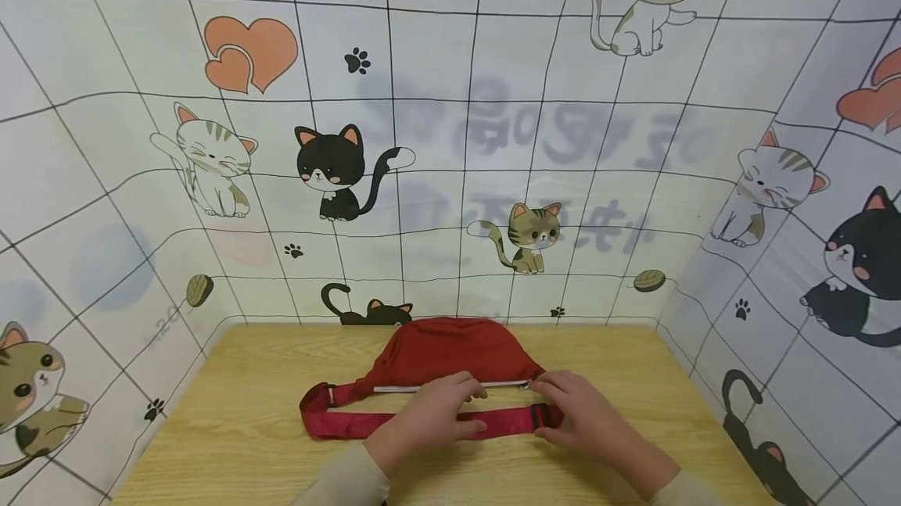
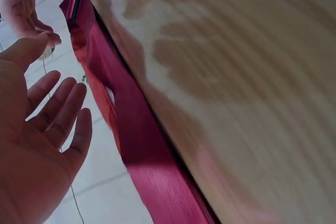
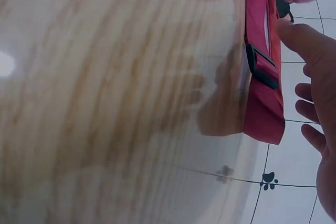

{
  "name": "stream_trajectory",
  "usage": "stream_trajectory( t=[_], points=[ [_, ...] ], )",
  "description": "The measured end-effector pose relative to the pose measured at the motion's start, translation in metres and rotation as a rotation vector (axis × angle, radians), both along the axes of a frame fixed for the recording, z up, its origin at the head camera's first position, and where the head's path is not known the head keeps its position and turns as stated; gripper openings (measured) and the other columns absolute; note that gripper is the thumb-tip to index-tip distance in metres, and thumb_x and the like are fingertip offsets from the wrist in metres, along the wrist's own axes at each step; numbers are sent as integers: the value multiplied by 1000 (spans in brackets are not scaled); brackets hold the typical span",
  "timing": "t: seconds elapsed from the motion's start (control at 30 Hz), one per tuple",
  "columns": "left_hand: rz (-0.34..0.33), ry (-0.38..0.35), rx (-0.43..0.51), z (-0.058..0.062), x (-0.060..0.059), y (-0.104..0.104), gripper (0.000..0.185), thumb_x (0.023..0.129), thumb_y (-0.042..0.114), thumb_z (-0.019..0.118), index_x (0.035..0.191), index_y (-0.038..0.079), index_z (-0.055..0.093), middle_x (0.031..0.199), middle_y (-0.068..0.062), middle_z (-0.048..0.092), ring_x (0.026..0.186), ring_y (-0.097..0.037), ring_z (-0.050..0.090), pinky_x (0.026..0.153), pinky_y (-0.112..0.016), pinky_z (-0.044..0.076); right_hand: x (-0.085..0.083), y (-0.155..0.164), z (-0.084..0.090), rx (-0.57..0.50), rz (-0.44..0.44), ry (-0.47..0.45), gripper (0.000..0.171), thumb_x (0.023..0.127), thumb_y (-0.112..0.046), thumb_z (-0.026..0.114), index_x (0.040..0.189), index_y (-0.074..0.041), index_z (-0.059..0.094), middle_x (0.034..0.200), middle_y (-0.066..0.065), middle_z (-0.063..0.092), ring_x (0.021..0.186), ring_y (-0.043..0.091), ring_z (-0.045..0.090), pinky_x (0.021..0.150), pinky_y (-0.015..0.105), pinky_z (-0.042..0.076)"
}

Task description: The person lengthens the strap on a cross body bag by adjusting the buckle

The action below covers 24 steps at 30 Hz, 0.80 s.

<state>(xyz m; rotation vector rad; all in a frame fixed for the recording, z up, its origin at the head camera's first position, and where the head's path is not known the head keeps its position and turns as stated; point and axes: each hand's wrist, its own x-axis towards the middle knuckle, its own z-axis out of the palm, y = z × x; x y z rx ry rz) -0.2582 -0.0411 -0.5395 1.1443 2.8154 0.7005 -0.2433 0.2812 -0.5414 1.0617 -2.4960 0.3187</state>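
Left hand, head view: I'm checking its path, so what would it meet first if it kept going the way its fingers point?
Probably the red waist bag: the left hand lies over the strap, fingers pointing at the zipper. Depth is unclear.

Red waist bag (image 1: 450, 353), lying flat, pouch toward twelve o'clock, white zipper line (image 1: 450, 386) along its near edge; red strap (image 1: 394, 421) folded toward six o'clock, black buckle (image 1: 540, 416) at four o'clock.
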Motion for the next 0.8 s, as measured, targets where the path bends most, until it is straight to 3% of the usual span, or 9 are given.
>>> stream_trajectory(
  t=[0.17, 0.4, 0.8],
  points=[
    [-45, -3, -16, -5, -2, 29, 42, 98, 42, 86, 131, 21, 72, 121, 10, 66, 106, -1, 66, 93, -25, 56, 0, 2, -8, 17, 20, 37, 74, 67, -35, 107, 129, -11, 75, 125, 0, 72, 112, 23, 67, 95, 48, 58],
    [-53, 45, -64, -7, -2, 58, 42, 93, 42, 92, 126, 24, 73, 116, 11, 66, 91, 1, 58, 84, -21, 53, 2, 5, -14, 69, -10, -47, 70, 74, -34, 104, 132, -13, 72, 127, -3, 70, 115, 22, 64, 99, 49, 57],
    [-10, 53, -124, -14, -12, 84, 46, 87, 38, 95, 126, 25, 74, 114, 12, 66, 102, -4, 64, 86, -26, 55, 0, 4, -17, 114, 14, 29, 61, 71, -29, 104, 121, -12, 73, 114, -4, 67, 104, 20, 64, 95, 46, 56]
  ],
)
